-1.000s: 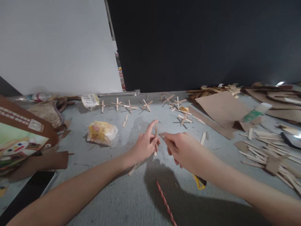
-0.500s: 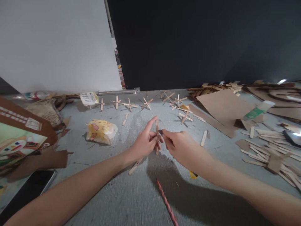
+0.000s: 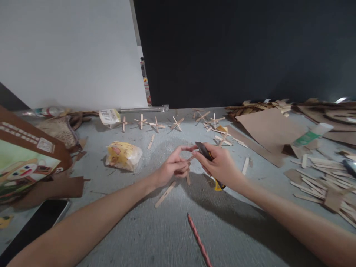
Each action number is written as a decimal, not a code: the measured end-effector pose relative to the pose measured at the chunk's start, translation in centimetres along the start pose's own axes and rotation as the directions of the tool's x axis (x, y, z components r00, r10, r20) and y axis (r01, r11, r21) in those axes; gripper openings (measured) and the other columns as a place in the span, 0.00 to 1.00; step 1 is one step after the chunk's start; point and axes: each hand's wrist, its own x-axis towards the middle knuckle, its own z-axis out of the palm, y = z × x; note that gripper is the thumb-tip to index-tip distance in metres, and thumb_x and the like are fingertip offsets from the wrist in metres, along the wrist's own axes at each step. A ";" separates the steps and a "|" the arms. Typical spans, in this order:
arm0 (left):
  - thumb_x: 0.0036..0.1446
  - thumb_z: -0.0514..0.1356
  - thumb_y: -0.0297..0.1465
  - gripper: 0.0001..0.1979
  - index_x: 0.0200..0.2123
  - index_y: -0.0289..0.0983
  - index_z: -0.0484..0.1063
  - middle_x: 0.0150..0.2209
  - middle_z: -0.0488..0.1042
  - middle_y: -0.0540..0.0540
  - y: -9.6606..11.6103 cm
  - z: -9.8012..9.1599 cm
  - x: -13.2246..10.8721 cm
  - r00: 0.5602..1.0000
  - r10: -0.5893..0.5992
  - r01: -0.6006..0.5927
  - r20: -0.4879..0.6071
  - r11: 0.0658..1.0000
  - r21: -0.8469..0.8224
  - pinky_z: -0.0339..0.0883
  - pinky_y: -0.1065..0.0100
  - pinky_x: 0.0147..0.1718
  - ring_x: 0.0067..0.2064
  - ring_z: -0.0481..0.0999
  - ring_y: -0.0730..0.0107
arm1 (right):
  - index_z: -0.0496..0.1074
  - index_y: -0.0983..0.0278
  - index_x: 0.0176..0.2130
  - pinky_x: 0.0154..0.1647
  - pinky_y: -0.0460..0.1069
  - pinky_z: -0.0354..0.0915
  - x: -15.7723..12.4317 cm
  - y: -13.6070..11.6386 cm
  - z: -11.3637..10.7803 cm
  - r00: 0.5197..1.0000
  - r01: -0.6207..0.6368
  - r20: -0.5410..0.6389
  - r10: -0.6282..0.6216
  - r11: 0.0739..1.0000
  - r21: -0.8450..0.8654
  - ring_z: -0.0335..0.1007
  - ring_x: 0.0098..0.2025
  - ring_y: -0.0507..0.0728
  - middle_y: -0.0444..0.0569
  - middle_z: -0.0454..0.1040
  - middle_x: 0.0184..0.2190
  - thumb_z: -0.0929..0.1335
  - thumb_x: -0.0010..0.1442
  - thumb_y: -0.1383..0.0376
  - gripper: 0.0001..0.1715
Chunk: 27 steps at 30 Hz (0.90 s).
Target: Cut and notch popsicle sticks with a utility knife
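Note:
My left hand [image 3: 174, 168] is closed around a wooden craft stick [image 3: 188, 178], whose lower end sticks out beneath the fingers. My right hand [image 3: 221, 163] grips a black and yellow utility knife [image 3: 204, 151], its dark blade end pointing up and to the left. The right thumb and fingertips meet the left fingers at the stick, which they partly hide. Below the left hand lies a loose craft stick [image 3: 165, 194] with a slot in it. Nearer to me is a reddish twisted pencil [image 3: 198, 237].
Several crossed-stick pieces [image 3: 176, 123] stand in a row along the back. Left are a yellow plastic packet [image 3: 124, 155], a brown bag [image 3: 33, 148] and a phone [image 3: 36, 226]. Right are cardboard [image 3: 269, 128], a glue stick [image 3: 313, 135] and a heap of craft sticks [image 3: 314, 189].
My right hand has turned, so the knife now shows along its length with the blade end raised. The craft stick, upright before, is now mostly hidden by my fingers. The view shifted slightly.

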 end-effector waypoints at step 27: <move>0.73 0.45 0.56 0.26 0.35 0.41 0.58 0.26 0.61 0.54 -1.8 1.4 0.0 0.968 0.140 -0.021 -0.206 0.870 0.493 0.54 0.69 0.26 0.26 0.59 0.74 | 0.60 0.57 0.32 0.27 0.50 0.51 -1.6 -3.1 -0.5 0.986 0.023 0.168 0.011 0.979 -0.204 0.61 0.18 0.52 0.40 0.66 0.17 0.57 0.75 0.59 0.18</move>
